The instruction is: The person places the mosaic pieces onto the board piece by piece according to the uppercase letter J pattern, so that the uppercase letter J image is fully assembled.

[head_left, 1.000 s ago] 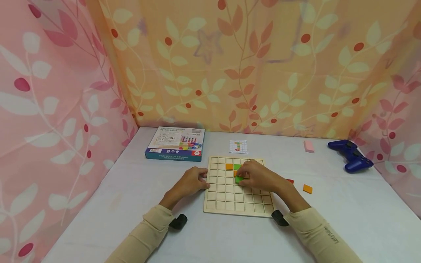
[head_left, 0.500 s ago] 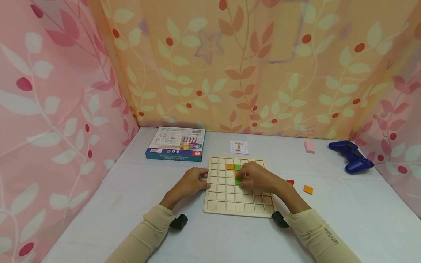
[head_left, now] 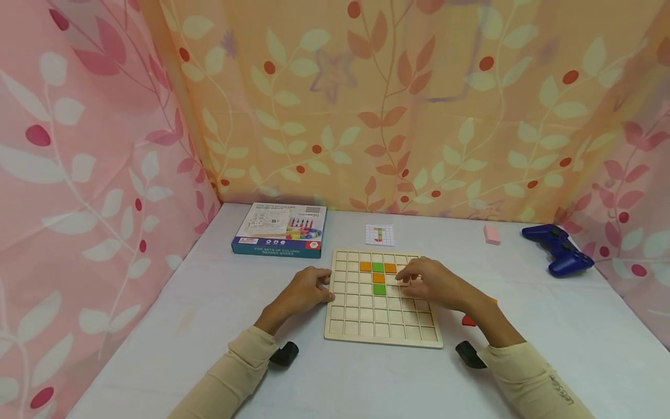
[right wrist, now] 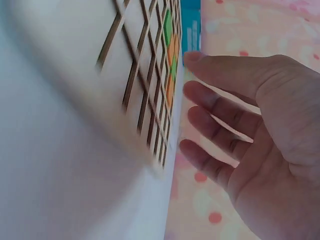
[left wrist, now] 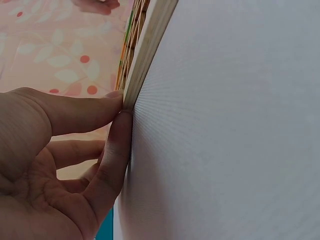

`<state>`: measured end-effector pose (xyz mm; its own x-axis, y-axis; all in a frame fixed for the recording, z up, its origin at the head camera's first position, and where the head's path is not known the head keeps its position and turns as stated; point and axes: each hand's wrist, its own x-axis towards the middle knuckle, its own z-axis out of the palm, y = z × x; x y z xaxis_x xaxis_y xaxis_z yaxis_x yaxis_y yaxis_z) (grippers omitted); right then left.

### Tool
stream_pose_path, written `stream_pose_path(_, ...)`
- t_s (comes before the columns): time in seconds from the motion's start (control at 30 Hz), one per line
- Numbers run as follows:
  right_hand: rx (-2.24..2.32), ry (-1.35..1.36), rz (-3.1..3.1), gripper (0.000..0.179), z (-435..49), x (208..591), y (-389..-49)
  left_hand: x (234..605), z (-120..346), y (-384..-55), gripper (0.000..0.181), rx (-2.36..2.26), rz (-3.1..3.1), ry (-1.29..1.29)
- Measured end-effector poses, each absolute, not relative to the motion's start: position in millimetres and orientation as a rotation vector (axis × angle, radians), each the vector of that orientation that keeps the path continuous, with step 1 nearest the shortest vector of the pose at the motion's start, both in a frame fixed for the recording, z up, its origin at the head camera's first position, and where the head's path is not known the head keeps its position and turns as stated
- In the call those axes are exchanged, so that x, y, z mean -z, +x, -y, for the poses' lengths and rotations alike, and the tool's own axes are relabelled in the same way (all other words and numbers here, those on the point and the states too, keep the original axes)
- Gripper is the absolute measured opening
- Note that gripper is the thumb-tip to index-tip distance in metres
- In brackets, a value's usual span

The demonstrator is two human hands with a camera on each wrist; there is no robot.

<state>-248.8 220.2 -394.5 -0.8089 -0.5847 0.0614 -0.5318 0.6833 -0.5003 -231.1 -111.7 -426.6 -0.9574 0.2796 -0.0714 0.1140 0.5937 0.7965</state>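
Note:
A wooden grid board (head_left: 366, 317) lies on the white table. Its squares hold an orange tile (head_left: 365, 266), a green tile (head_left: 378, 267) and another orange tile (head_left: 390, 268) in a row, with an orange tile (head_left: 378, 278) and a green tile (head_left: 379, 289) below the middle one. My left hand (head_left: 305, 289) holds the board's left edge, thumb and fingertip right at the rim in the left wrist view. Over the board's right part hovers my right hand (head_left: 434, 282), fingers loosely spread and nothing between them. A red piece (head_left: 469, 320) shows beside the right forearm, which mostly hides an orange tile (head_left: 494, 301).
Behind the board lies a small pattern card (head_left: 379, 234) with a coloured figure. A boxed toy set (head_left: 278, 230) stands back left. Toward the back right are a pink block (head_left: 491, 234) and a blue game controller (head_left: 558, 249). Patterned curtains (head_left: 335, 116) enclose the table.
My right hand has drawn back to the right from the lower green tile, uncovering it and the right-hand orange tile. The left hand stays at the board's edge.

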Motion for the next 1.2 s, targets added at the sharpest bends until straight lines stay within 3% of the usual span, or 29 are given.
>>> stream_pose_path(0.77,0.677,-0.584,-2.972,0.034,-339,400,-215,428,112,-231,0.063,-1.302,-2.628,0.321)
stream_pose_path(1.2,0.607,-0.477,-2.989,0.038,-369,407,-208,428,112,-231,0.064,-1.302,-2.629,0.308)
